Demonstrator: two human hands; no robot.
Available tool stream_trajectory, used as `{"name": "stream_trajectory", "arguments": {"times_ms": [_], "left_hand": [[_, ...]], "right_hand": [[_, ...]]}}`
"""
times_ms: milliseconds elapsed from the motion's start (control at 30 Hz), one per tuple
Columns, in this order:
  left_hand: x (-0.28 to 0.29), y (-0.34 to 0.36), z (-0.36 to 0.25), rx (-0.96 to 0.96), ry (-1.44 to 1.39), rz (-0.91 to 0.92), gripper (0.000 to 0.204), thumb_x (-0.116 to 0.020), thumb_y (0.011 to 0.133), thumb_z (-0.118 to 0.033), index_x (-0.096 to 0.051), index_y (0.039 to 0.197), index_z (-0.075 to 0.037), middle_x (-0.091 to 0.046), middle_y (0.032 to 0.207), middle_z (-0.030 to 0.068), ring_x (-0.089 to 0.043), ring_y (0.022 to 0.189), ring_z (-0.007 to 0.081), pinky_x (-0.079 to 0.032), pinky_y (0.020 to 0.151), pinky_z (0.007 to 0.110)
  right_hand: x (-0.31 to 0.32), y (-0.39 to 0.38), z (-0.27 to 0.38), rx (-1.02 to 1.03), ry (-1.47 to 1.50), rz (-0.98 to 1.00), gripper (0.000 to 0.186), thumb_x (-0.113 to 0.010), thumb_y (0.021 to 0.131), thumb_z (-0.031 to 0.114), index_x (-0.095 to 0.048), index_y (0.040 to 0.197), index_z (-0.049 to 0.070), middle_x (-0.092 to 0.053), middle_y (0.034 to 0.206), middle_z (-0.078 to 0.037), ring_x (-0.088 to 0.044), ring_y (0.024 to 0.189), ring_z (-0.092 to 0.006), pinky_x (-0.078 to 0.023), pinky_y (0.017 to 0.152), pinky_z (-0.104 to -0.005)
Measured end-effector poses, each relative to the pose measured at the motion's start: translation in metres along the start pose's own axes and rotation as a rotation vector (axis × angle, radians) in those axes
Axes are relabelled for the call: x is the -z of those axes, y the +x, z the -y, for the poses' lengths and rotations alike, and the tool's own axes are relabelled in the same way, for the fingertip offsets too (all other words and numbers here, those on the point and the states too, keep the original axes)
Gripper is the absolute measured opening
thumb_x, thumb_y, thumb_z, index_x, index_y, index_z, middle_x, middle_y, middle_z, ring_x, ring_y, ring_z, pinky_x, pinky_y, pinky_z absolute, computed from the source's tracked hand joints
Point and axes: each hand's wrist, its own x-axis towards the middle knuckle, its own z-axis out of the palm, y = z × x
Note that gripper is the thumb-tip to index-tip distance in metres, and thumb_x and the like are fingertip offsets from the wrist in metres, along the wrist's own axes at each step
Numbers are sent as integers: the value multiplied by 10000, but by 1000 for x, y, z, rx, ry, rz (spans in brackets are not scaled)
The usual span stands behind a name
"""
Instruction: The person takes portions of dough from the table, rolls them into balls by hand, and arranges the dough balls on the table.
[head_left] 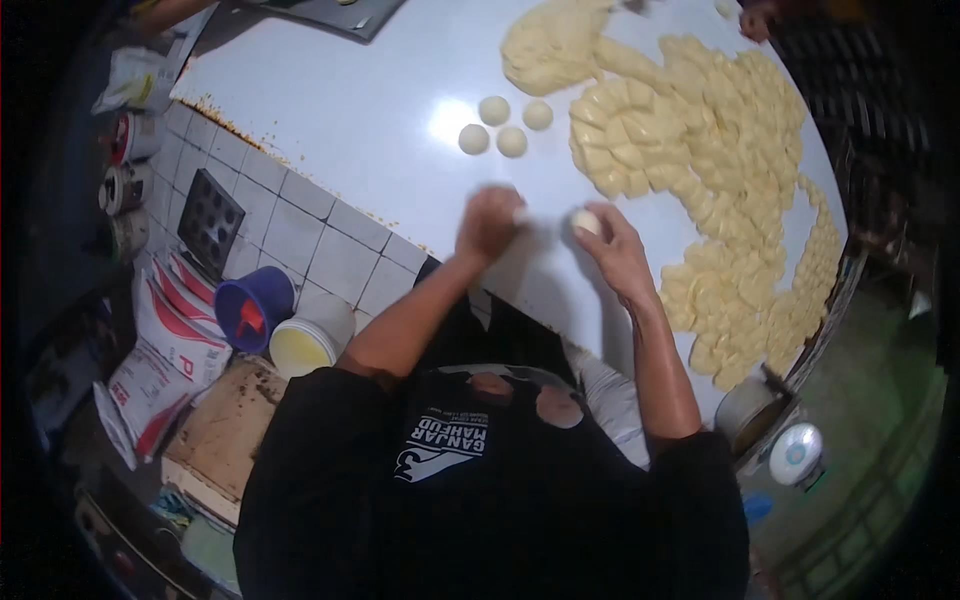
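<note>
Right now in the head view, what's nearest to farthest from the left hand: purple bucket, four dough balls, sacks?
1. Four dough balls: on the table, just beyond the left hand.
2. Purple bucket: off the table, left.
3. Red-and-white sacks: farther left.

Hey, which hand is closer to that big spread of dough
The right hand: it's beside the left edge of the dough spread. The left hand is farther left.
</note>
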Motion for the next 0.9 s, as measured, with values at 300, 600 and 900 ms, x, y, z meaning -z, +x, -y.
{"name": "stream_trajectory", "arguments": {"times_ms": [300, 600, 900], "left_hand": [[22, -30, -1, -348, -91, -58, 390, -758, 895, -255, -706, 1218, -44, -666, 1265, 136, -642, 1160, 338, -520, 988, 491], [21, -126, 27, -140, -257, -258, 655, -786, 926, -361, -602, 1444, -6, -564, 1540, 214, -566, 1361, 432, -441, 1167, 540], [38, -205, -25, 65, -150, -417, 442, -753, 971, -98, -643, 1391, -17, -653, 1396, 206, -642, 1266, 409, -537, 1063, 470]], "right_hand": [[-105, 124, 106, 780, -536, -280, 477, -750, 987, 223, -621, 1362, -43, -662, 1331, -216, -603, 1261, -382, -482, 1039, -497], [-79, 62, -40, 850, -760, 70, 291, -813, 893, 248, -682, 1060, 49, -664, 1130, -150, -606, 1092, -385, -472, 943, -524], [-59, 63, -99, 1020, -658, -238, 284, -885, 806, 287, -687, 912, 114, -699, 1051, -79, -633, 995, -342, -472, 852, -497]]}}
